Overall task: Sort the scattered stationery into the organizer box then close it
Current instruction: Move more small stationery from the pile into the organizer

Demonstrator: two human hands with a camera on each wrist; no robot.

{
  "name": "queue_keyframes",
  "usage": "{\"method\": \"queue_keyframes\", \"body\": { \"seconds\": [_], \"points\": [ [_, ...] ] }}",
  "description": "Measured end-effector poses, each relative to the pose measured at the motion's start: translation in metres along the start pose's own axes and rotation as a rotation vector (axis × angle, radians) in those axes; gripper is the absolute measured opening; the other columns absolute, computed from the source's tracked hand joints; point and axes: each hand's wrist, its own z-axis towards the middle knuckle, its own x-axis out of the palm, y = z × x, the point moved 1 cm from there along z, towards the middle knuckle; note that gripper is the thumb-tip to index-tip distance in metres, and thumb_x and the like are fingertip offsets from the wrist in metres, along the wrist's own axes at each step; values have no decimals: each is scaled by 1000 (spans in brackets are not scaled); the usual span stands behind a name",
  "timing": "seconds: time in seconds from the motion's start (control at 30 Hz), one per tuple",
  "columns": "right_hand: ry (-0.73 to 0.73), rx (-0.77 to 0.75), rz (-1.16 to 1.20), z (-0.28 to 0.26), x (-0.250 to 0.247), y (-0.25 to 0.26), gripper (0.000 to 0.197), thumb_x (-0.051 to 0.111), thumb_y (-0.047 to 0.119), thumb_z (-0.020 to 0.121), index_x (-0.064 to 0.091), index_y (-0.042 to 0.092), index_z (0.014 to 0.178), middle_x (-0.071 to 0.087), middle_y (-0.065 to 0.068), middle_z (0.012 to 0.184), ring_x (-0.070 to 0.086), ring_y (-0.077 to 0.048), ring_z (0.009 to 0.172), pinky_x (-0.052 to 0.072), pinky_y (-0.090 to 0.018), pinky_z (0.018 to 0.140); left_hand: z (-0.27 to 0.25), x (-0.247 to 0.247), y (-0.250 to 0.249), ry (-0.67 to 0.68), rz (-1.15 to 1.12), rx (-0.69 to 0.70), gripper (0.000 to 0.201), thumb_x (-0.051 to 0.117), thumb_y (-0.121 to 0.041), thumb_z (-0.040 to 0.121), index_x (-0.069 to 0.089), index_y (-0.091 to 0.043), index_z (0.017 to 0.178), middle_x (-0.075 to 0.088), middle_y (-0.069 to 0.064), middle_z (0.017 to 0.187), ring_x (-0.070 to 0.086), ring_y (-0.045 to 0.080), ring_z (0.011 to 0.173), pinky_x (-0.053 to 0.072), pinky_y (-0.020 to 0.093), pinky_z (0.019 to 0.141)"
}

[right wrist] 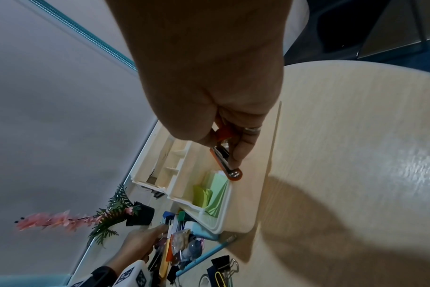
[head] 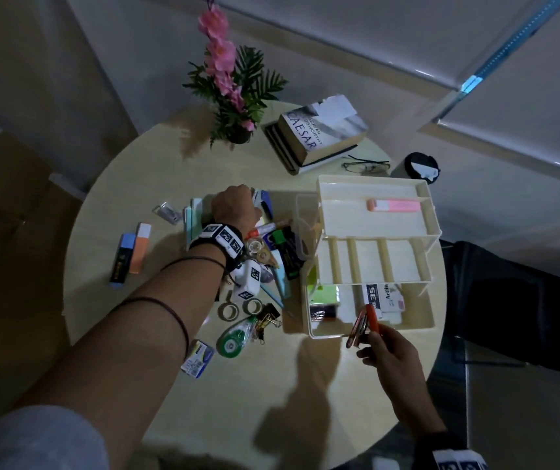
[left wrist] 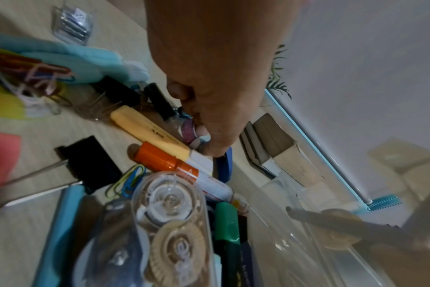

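Head view: my organizer box (head: 373, 252) sits open on the round table (head: 156, 184), tiers fanned out, a pink highlighter (head: 394, 205) in the top tray, sticky notes and small packs in the bottom compartment. My right hand (head: 387, 351) hangs at the box's near edge, pinching an orange stapler (head: 365, 325) whose nose points over the bottom compartment. My left hand (head: 233, 205) is down on the stationery pile (head: 272, 252) just left of the box; finger state not readable here. Left of the pile, well apart from the box, lie a blue highlighter (head: 122, 259) and an orange highlighter (head: 139, 247) side by side. Beyond the box: books (head: 319, 137), glasses (head: 366, 164), a potted flower (head: 227, 86). Left wrist view: left hand (left wrist: 209, 81) has fingertips (left wrist: 216, 147) curled down into the pile, closing on a small item next to a yellow highlighter (left wrist: 150, 132); the item is mostly hidden, cannot tell what it is. An orange-capped marker (left wrist: 169, 165) and a clear tape dispenser (left wrist: 169, 223) lie nearer the camera. Right wrist view: right hand (right wrist: 209, 87) has thumb and fingers clamped on the stapler (right wrist: 225, 161), held above the box's (right wrist: 270, 147) bottom compartment, near the green sticky notes (right wrist: 214, 196).
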Motion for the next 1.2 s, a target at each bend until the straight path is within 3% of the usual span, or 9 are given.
{"method": "queue_keyframes", "body": {
  "seconds": [0.17, 0.4, 0.5, 0.6, 0.73, 0.87, 0.97, 1.07, 1.2],
  "points": [
    [-3, 1, -20, 11, -4, -1, 18, 57, 22, 107, 67, 22, 121, 80, 1, 96, 76, -19, 80, 60, -35, 74, 0, 4, -3, -12, 51, 32, 25, 68, -26, 88, 69, -2, 97, 72, 23, 104, 69, 44, 96, 53, 43, 77],
    [7, -2, -12, 27, -6, 1, 16, 59, 26, 106, 70, 24, 118, 81, 4, 93, 74, -16, 78, 57, -35, 71, 0, 4, 0, -38, 97, 53, 38, 61, -41, 100, 73, -5, 98, 75, 21, 101, 71, 43, 93, 49, 40, 70],
    [15, -17, 8, 31, -5, -1, 18, 59, 29, 106, 71, 23, 118, 81, 2, 92, 75, -15, 80, 57, -35, 73, 1, 0, 4, -1, 49, -3, 34, 61, -35, 100, 72, -3, 98, 74, 22, 103, 70, 43, 96, 46, 38, 71],
    [11, -13, 53, 40, -4, -5, 18, 61, 29, 105, 72, 19, 116, 81, -1, 92, 76, -16, 83, 57, -34, 75, -2, -8, 6, 75, -91, -95, 35, 61, -37, 100, 67, -4, 93, 71, 21, 98, 68, 41, 93, 41, 36, 68],
    [45, 71, 208, 61, -3, -9, 19, 62, 18, 104, 77, 6, 107, 80, -15, 96, 75, -25, 88, 58, -37, 84, -26, -21, 14, 116, -498, -179, 45, 62, -38, 99, 61, 0, 74, 57, 15, 68, 56, 27, 66, 36, 34, 62],
    [52, 101, 157, 86, -4, -12, 16, 66, 9, 98, 79, -1, 95, 79, -23, 92, 73, -28, 82, 59, -41, 83, -99, -41, 4, 197, -861, -186, 40, 57, -38, 106, 68, -4, 85, 56, 4, 63, 53, 14, 56, 45, 26, 57],
    [22, -3, -36, 100, -4, -14, 20, 68, 17, 98, 79, 5, 86, 78, -6, 73, 73, -19, 67, 60, -36, 68, -161, -44, -6, 330, -1082, -258, 24, 56, -28, 107, 69, -7, 105, 61, -2, 70, 60, 11, 61, 48, 25, 55],
    [-49, -153, -328, 106, -1, -10, 51, 69, 40, 98, 61, 15, 54, 57, 6, 46, 49, -6, 43, 36, -19, 48, -209, -25, -18, 434, -1123, -302, 26, 56, -24, 108, 64, 1, 107, 59, 2, 73, 64, 13, 62, 46, 26, 54],
    [-112, -224, -536, 112, 4, -15, 38, 74, 43, 89, 68, 11, 69, 56, 6, 55, 64, -19, 58, 29, -19, 45, -247, 9, -48, 485, -1074, -326, 25, 55, -24, 108, 63, -1, 103, 56, 4, 74, 66, 14, 59, 44, 24, 51]
  ]
}}
